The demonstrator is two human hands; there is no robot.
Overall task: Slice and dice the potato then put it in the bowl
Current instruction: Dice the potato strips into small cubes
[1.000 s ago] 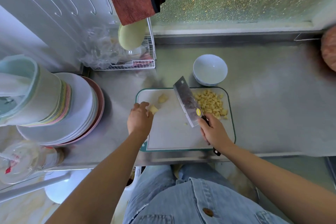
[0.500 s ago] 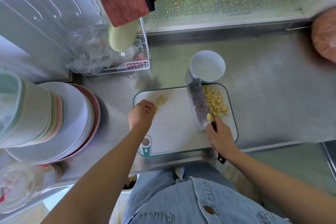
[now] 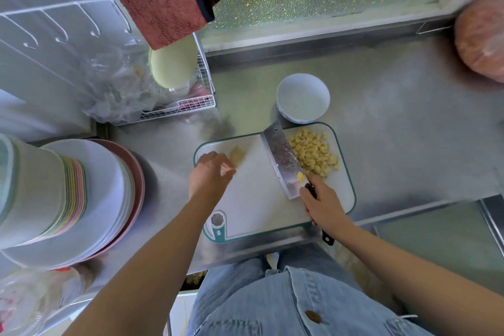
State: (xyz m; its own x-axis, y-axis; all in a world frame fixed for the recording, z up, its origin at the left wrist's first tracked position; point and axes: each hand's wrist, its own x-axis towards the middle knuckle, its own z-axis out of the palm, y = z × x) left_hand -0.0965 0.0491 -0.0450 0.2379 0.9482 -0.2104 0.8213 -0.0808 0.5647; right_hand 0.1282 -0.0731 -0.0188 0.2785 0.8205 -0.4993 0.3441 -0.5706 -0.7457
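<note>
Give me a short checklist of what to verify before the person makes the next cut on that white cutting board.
1. Grip: the right hand holds the steel cleaver by its black handle: ok.
2. Blade apart from the left hand: ok; it sits beside the pile of yellow potato dice.
3. The uncut pale potato chunk lies on the white green-rimmed cutting board: ok.
4. Left hand steadying that chunk: cannot tell, the hand is blurred.
5. The round white bowl is empty and just past the board's far edge: ok.
</note>
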